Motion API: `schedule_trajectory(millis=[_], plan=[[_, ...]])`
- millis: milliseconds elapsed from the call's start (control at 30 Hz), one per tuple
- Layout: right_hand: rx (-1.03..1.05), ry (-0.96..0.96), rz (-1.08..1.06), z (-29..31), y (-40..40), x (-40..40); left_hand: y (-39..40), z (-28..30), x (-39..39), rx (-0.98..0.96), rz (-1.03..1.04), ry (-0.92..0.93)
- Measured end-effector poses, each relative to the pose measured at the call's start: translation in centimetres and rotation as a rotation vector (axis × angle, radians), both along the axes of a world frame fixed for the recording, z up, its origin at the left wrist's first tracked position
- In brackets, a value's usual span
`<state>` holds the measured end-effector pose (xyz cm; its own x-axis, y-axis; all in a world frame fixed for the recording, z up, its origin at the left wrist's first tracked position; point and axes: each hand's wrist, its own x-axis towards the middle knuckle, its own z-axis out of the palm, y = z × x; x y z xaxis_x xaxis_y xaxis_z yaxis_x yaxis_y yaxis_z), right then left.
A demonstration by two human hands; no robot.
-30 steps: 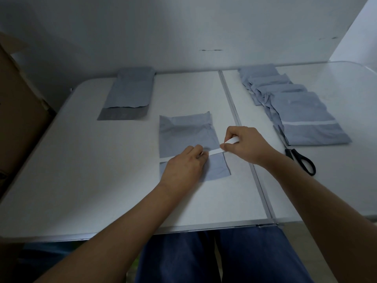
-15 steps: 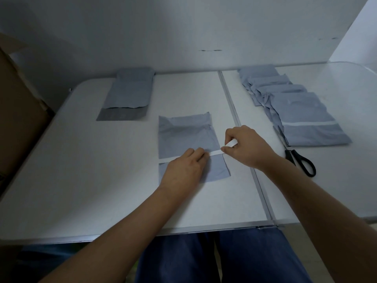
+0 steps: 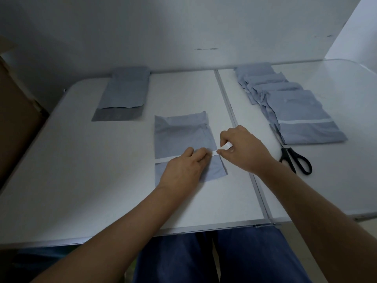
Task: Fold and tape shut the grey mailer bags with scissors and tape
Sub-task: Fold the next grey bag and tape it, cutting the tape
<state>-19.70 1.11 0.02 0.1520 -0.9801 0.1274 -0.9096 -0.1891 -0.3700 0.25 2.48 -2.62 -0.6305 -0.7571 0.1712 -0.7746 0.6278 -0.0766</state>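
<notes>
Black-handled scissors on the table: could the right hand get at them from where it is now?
Probably yes. The black-handled scissors lie in the open just right of the right hand, nothing between them, but that hand is pinching the white tape strip and must let go first.

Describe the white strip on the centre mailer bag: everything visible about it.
The white strip is thin and narrow, like tape or paper. It runs across the folded grey mailer bag near its lower part. The left hand rests on its middle; the right hand pinches its right end, lifted off the bag's right edge.
</notes>
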Motion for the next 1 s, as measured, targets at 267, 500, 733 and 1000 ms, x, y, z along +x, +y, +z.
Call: schedule_trajectory(millis=[267, 500, 733, 1000], plan=[[0.016, -0.133, -0.014, -0.3, 0.4, -0.4, 0.3, 0.6, -0.7, 0.06, 0.033, 0.046], [0.109, -0.34, -0.104, -0.3, 0.8, -0.6, -1.1, 0.5, -1.0, 0.095, -0.004, 0.158], [0.112, -0.372, -0.111, -0.7, 0.8, -0.2, -1.9, -0.8, -1.0, -0.063, -0.122, 0.061], [0.04, -0.443, -0.261, -2.3, 0.4, 0.1, -1.5, -0.6, -0.8, -0.115, -0.151, -0.01]])
